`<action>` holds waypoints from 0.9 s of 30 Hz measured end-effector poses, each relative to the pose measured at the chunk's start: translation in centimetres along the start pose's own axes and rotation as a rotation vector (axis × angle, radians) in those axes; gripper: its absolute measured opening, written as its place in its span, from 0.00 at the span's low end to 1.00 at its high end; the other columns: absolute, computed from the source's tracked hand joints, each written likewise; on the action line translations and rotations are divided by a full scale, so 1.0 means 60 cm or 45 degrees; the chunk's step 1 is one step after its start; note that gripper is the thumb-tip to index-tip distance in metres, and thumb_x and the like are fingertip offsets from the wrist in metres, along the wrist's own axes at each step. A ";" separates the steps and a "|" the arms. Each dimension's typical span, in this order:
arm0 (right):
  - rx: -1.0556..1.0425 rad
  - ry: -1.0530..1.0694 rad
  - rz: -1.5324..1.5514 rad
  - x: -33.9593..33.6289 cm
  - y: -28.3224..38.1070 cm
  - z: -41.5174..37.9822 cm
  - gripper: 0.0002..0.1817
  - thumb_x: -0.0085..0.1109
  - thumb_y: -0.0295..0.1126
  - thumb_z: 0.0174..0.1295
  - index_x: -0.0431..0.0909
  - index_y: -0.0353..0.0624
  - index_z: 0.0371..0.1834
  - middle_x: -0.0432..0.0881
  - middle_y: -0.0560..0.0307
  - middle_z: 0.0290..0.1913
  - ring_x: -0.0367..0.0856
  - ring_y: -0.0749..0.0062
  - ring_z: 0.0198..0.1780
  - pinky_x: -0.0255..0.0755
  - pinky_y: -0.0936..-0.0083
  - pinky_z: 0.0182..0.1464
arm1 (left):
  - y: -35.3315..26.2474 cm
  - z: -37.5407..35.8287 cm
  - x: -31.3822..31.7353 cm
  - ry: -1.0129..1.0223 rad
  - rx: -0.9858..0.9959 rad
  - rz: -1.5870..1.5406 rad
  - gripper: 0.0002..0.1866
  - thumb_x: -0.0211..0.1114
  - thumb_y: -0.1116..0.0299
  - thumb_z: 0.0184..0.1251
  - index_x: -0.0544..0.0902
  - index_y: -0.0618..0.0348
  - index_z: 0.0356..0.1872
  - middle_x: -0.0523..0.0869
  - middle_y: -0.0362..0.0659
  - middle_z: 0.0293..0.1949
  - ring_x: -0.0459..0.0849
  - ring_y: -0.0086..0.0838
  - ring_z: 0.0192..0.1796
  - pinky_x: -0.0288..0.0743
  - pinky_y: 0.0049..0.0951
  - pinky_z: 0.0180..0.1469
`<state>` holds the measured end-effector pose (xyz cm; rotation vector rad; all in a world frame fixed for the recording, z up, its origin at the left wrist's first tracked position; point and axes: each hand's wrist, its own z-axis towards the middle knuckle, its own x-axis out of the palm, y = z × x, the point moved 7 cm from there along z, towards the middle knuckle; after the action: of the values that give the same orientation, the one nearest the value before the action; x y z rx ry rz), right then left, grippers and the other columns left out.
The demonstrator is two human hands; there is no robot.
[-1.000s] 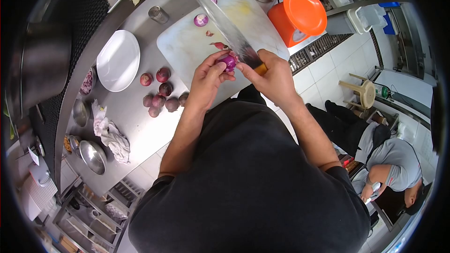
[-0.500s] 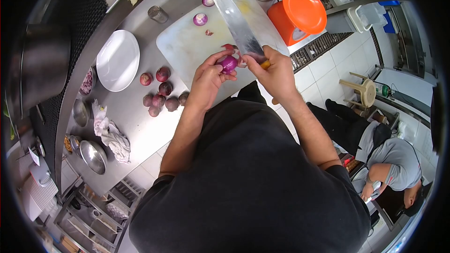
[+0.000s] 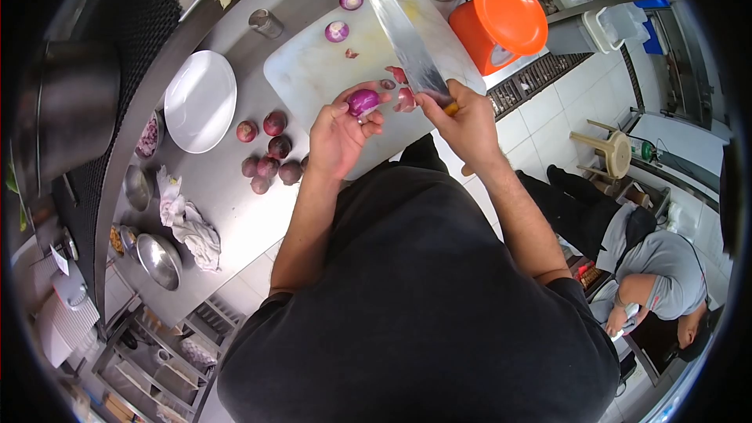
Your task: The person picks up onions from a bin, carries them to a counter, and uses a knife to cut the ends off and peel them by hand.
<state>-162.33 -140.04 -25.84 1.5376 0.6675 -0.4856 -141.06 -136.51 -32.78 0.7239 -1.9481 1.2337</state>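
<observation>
Over the white cutting board, your left hand holds the purple onion in loosely curled fingers, the palm half open. Your right hand has its fingers closed around the handle of the knife.

A peeled onion shows a smooth, glossy surface as a knife's bare metal blade gleams over a matt, plastic-looking cutting board. The metal counter throws back glare; a white plate and a metal bowl shine, while a cloth looks soft and matt near the glossy metal.
</observation>
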 end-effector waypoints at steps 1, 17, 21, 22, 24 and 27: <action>0.020 0.018 -0.012 0.006 -0.008 0.001 0.27 0.79 0.47 0.67 0.75 0.35 0.28 0.81 0.38 0.24 0.81 0.42 0.25 0.74 0.56 0.31 | -0.002 -0.001 -0.020 -0.101 0.039 0.150 0.30 0.55 0.61 0.78 0.75 0.73 0.73 0.88 0.55 0.57 0.89 0.34 0.48 0.85 0.34 0.54; 0.226 0.025 -0.120 0.078 -0.149 0.010 0.36 0.72 0.65 0.69 0.78 0.36 0.33 0.84 0.41 0.24 0.86 0.41 0.29 0.77 0.52 0.34 | -0.061 -0.023 -0.141 -0.774 0.610 2.320 0.31 0.74 0.61 0.66 0.83 0.58 0.70 0.79 0.56 0.74 0.77 0.54 0.74 0.71 0.52 0.76; 0.293 0.017 -0.137 0.063 -0.155 0.009 0.34 0.69 0.64 0.72 0.78 0.37 0.34 0.85 0.42 0.25 0.86 0.41 0.29 0.77 0.51 0.34 | -0.063 -0.031 -0.121 -0.754 0.691 2.430 0.30 0.74 0.61 0.67 0.84 0.59 0.69 0.79 0.56 0.74 0.78 0.54 0.74 0.72 0.49 0.77; 0.295 0.001 -0.124 0.060 -0.153 0.007 0.34 0.68 0.64 0.73 0.78 0.37 0.34 0.85 0.42 0.25 0.86 0.41 0.29 0.77 0.51 0.34 | -0.063 -0.033 -0.108 -0.745 0.734 2.434 0.30 0.74 0.61 0.67 0.84 0.59 0.69 0.79 0.56 0.74 0.78 0.54 0.75 0.71 0.49 0.77; 0.303 -0.007 -0.127 0.054 -0.149 0.005 0.34 0.67 0.63 0.74 0.79 0.37 0.34 0.84 0.41 0.26 0.86 0.40 0.30 0.76 0.50 0.34 | -0.052 -0.020 -0.079 -0.611 0.793 2.298 0.30 0.74 0.61 0.68 0.84 0.59 0.70 0.78 0.56 0.75 0.77 0.54 0.76 0.69 0.50 0.78; 0.320 -0.001 -0.100 0.049 -0.154 0.008 0.32 0.64 0.60 0.76 0.79 0.37 0.34 0.83 0.39 0.26 0.85 0.39 0.31 0.76 0.49 0.36 | -0.020 0.019 -0.037 -0.432 0.714 2.135 0.33 0.74 0.56 0.71 0.80 0.63 0.72 0.75 0.59 0.77 0.72 0.56 0.79 0.63 0.55 0.82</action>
<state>-166.35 -140.15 -34.70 1.7512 0.6876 -0.6491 -139.13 -137.82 -34.24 -0.8670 -2.4090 2.7629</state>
